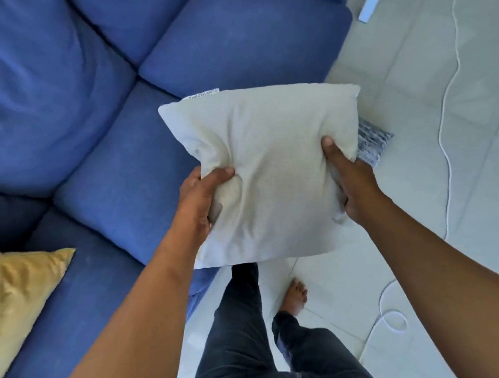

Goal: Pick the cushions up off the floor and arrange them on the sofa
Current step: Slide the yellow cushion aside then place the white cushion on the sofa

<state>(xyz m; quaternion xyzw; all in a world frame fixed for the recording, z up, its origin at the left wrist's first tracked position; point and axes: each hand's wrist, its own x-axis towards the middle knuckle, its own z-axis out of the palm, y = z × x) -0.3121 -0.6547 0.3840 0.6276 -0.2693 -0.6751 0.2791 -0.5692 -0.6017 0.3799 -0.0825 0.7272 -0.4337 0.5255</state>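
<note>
**One cushion placed, one in hand, one still down**

While the blue sofa carries only the yellow cushion, both hands' fingers are closed on the white cushion, held above the sofa's edge; a patterned cushion remains on the floor.

A small white fabric label projects from the top seam of the cream square fabric cushion. It carries one line of dark printed lettering, seen inverted and too blurred to read. No other text, number or sign is visible.
</note>
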